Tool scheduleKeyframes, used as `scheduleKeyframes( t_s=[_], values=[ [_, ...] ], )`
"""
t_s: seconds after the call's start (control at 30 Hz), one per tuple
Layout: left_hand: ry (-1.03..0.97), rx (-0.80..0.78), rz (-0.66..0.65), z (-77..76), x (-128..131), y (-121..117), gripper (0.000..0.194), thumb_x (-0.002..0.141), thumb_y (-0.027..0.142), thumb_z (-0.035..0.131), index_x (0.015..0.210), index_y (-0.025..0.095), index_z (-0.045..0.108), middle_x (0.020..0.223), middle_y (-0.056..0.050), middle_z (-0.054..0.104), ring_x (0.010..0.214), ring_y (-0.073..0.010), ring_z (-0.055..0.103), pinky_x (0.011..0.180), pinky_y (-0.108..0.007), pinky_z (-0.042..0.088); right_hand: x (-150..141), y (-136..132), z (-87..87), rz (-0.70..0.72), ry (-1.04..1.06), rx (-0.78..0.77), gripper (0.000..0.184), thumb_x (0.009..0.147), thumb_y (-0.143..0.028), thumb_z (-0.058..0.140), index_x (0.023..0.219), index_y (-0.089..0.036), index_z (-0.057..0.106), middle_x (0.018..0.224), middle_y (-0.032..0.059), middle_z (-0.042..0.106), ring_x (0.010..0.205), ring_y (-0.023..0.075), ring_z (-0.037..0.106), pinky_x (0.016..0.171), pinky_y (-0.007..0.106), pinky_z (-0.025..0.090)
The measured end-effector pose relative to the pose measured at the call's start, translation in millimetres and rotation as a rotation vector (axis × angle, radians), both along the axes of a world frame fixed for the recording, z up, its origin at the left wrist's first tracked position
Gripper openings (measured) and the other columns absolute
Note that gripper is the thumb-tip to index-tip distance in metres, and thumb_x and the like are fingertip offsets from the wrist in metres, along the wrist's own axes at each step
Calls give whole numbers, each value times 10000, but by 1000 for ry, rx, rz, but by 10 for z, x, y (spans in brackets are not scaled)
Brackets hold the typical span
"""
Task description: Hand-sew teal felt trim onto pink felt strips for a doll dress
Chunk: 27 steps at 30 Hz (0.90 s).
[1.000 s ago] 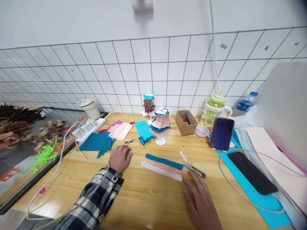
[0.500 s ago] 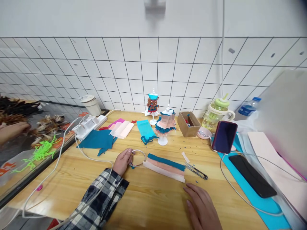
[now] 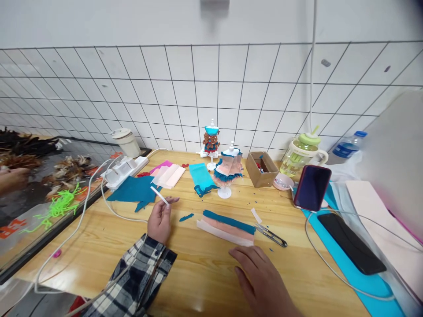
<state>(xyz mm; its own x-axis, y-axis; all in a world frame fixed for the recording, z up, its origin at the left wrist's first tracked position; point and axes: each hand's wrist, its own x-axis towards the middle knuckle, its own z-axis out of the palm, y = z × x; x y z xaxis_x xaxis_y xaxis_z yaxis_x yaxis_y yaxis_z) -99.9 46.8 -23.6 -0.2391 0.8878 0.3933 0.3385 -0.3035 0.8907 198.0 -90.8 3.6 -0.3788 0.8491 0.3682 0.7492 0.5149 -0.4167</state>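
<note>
My left hand (image 3: 160, 224) holds a narrow white roll of tape (image 3: 159, 194) between thumb and fingers, lifted above the table and turned edge-on. Palm down, my right hand (image 3: 256, 270) lies low over the table with its fingers stretched out and nothing in them. Just beyond it are layered crepe paper strips (image 3: 228, 228), teal, peach and pale pink. Thread snips (image 3: 271, 235) lie at the strips' right end, beside a small pale paper scrap (image 3: 256, 215). Between my left hand and the strips is a teal scrap (image 3: 187, 217).
Behind stand two small dress forms in paper outfits (image 3: 229, 165) (image 3: 211, 140), with a cardboard box (image 3: 261, 171) to their right. Teal paper (image 3: 132, 193), a phone (image 3: 312, 188), a jug (image 3: 300, 154) and a power strip (image 3: 124, 174) surround the work area. Another person's hand (image 3: 15, 179) is among feathers, far left.
My left hand has picked the roll of tape up off the table and turned it edge-on. My right hand has moved left, nearer the strips. Another person's hand has appeared at far left.
</note>
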Motion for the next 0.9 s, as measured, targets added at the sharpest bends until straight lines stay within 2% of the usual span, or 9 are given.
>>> scheduleKeyframes(
  t_s=[0.07,0.1,0.17,0.23,0.3,0.43,0.57,0.7,0.9],
  values=[
    [325,62,-55,35,29,-73,259,912,410,467,962,224,640,964,-59,730,1054,-253,605,1046,-453,352,-105,140,186,26,49,-34,320,913,-171,482,1208,-242,583,1110,57,681,1000,205,619,896,356,521],
    [470,79,-137,43,66,-125,268,911,395,450,892,233,662,888,-51,733,958,-248,628,1027,-455,358,-146,211,247,32,82,-47,326,916,-173,483,1220,-245,574,1116,57,676,1009,209,610,903,368,513],
    [633,87,-339,26,197,-253,301,908,385,430,790,241,666,779,-40,717,758,-219,622,927,-430,412,-201,341,284,47,190,-28,337,930,-213,483,1261,-244,539,1113,61,674,1006,213,603,896,380,504],
    [654,134,-423,-23,379,-391,319,917,388,404,783,235,650,694,-48,674,703,-218,590,809,-395,450,-231,436,214,-1,362,3,346,940,-268,478,1283,-243,507,1066,60,680,933,201,612,829,361,515],
    [631,214,-490,-72,564,-509,315,936,366,375,816,224,631,666,-45,643,687,-212,581,780,-381,453,-246,488,88,-37,481,40,394,939,-317,479,1324,-234,468,1072,71,676,928,204,612,810,363,517],
    [650,218,-541,-71,796,-652,324,956,336,327,966,206,623,716,-52,635,711,-207,588,802,-388,445,-238,496,-77,3,534,44,388,921,-426,521,1255,-229,531,1154,88,649,1088,242,578,927,420,474],
    [651,154,-598,18,870,-691,418,950,379,281,1124,176,602,852,-108,651,824,-247,593,833,-431,433,-194,471,-54,44,556,-3,320,913,-424,564,1175,-242,578,1136,73,653,1082,231,576,935,408,464],
    [675,190,-667,49,891,-657,386,944,407,342,1110,188,614,840,-94,667,819,-242,594,818,-417,423,-170,444,-45,2,574,-29,394,882,-420,618,1224,-240,543,1135,62,646,1051,213,574,903,377,477],
    [727,152,-638,38,862,-592,343,935,362,380,1087,196,638,910,-99,697,848,-231,614,842,-410,418,-189,447,-105,-58,615,-121,326,866,-423,641,1134,-244,590,1026,54,645,964,212,574,832,364,487]
  ],
)
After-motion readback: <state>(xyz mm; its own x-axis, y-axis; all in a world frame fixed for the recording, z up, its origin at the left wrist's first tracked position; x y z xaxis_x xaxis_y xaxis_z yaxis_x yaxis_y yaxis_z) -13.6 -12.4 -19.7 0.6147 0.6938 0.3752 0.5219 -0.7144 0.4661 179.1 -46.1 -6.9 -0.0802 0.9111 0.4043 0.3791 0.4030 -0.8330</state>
